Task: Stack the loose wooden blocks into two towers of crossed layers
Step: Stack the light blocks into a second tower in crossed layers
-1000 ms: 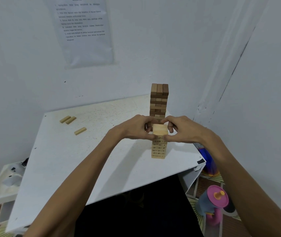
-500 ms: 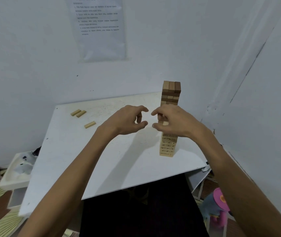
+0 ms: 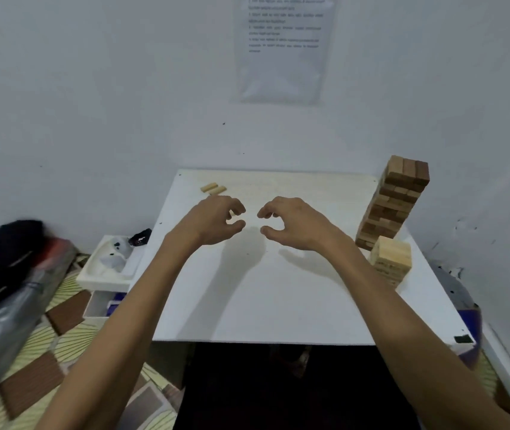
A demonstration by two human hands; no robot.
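The left hand [image 3: 213,220] and the right hand [image 3: 294,223] have come away from the short pale tower [image 3: 391,262], where a second ago they were squaring a block on top. They now hover side by side over the middle of the tabletop [image 3: 278,305], fingers loosely curled and grasping nothing. That piece looks placed, and the reach seems headed for more.

The loose blocks [image 3: 213,188] lie at the far left corner, two side by side close to the edge; a third seems partly hidden behind the left fingers. Bare board lies between the hands and that corner. To the right, the short tower stands near the right edge, with the tall darker tower [image 3: 398,200] just behind it. The right forearm passes close beside them, so pulling back calls for care.
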